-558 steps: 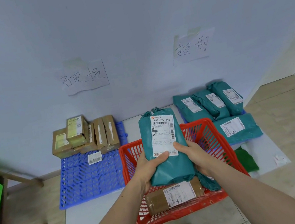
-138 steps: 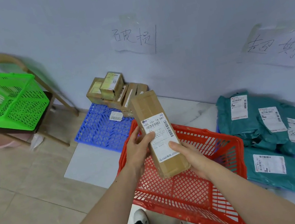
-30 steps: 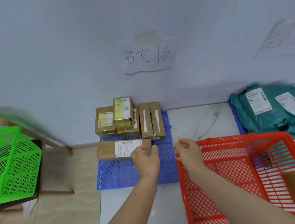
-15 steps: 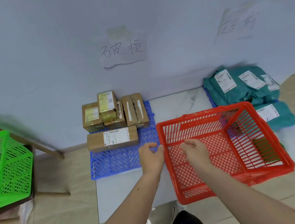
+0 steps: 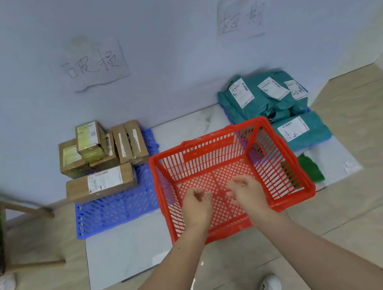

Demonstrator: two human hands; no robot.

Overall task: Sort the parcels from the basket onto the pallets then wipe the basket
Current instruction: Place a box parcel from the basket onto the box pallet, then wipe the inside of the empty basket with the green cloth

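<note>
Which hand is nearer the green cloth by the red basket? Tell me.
Right. The right hand hangs over the red basket, on the side toward the green cloth; the left hand is farther across the basket from it.

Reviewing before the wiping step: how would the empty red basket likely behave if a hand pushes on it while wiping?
The red basket looks like thin plastic lattice with nothing in it, so it is probably light and may slide on the smooth floor slab. Its slotted walls could flex under pressure. Its broad base suggests it is unlikely to tip.
</note>
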